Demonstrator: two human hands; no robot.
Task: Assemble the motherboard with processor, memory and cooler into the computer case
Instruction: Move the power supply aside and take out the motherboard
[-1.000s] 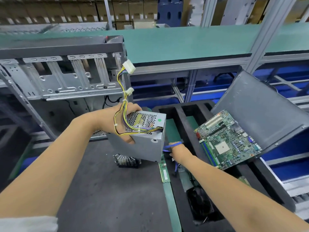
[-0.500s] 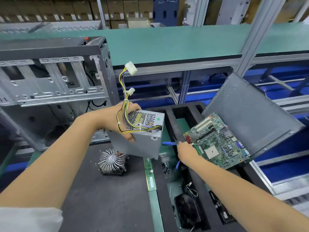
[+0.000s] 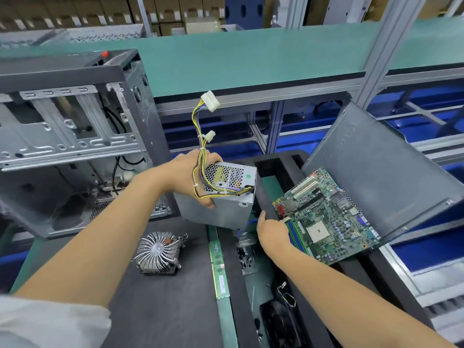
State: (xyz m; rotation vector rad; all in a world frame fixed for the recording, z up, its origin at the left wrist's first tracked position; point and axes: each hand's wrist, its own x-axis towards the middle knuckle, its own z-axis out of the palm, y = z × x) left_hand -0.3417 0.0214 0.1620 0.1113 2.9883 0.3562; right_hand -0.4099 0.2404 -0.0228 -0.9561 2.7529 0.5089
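Head view puts the motherboard [image 3: 326, 217] at centre right of the frame, a green board lying tilted against the grey side panel [image 3: 381, 169] that leans out of the black foam tray [image 3: 283, 156]. It looks to me stiff but thin and fragile, light enough for one hand, with its socket, slots and small parts all exposed on top; I would take it by the bare edges, near the blue memory slots, and keep fingertips off the face. The right hand [image 3: 272, 231] is at that lower left edge now, thumb up and fingers reaching under or onto the board; whether they have closed on it I cannot tell. The left hand [image 3: 190, 177] is gripping the power supply [image 3: 226, 194], a metal box that looks heavy, held in the air with its yellow and black cable bundle [image 3: 200, 136] arching up to white plugs. Below it on the dark tabletop [image 3: 163, 310] sit the finned cooler [image 3: 159, 252] and, just beside the tray, a memory stick [image 3: 218, 270]. The open computer case [image 3: 75, 151] fills the upper left. Compared with half a second ago, the right hand has come off the blue-handled item in the tray and moved right to the board's edge, and the power supply sits a little higher, uncovering more of the cooler.
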